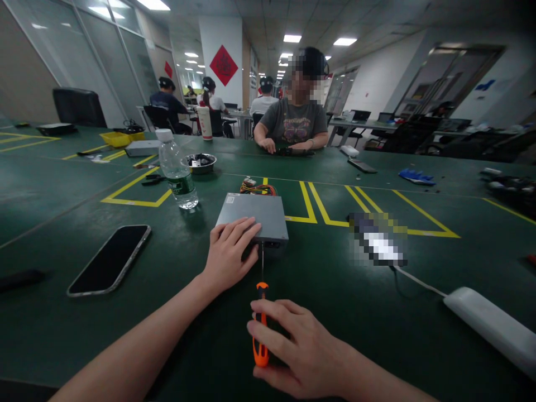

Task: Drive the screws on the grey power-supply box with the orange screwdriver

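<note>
A grey metal power-supply box [259, 215] lies on the green table, with a bundle of coloured wires [257, 188] at its far end. My left hand [230, 254] rests flat on the box's near left corner, fingers stretched out. My right hand [299, 346] is closed round the orange and black handle of a screwdriver [261, 312]. The screwdriver's thin shaft points away from me and its tip meets the box's near face.
A black phone [111, 258] lies to the left and a water bottle [176, 170] stands behind it. A white adapter [489, 324] with a cable is at the right. A small bowl [201, 162] sits further back. A person sits across the table, hands on a dark object.
</note>
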Available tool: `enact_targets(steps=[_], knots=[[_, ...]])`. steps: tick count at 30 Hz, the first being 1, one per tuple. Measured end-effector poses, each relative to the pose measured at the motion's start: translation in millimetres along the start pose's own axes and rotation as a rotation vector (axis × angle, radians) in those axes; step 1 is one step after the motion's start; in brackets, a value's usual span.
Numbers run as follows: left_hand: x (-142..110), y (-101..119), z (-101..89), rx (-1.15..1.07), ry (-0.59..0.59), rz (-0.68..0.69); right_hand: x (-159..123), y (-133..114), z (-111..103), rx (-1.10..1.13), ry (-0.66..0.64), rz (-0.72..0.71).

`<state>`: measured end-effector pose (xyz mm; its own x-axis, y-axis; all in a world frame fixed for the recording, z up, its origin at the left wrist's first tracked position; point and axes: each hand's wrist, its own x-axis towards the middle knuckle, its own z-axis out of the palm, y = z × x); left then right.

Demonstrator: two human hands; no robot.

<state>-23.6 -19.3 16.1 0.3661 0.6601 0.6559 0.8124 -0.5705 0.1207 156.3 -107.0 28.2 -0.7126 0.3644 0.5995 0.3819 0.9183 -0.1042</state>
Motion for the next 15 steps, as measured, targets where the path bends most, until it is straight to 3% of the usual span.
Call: enact_targets(steps=[3, 10, 15], knots=[[0.0, 0.0, 0.6, -0.006, 0.005, -0.007, 1.8, -1.5, -3.0, -0.058, -0.028, -0.027], [0.4, 0.4, 1.8, -0.002, 0.016, -0.019, -4.6, 2.2, 5.8, 0.028, 0.090, 0.000], [0.6, -0.2, 4.1, 0.004, 0.037, -0.019, 2.6, -1.1, -1.2, -0.039, -0.059, -0.016]])
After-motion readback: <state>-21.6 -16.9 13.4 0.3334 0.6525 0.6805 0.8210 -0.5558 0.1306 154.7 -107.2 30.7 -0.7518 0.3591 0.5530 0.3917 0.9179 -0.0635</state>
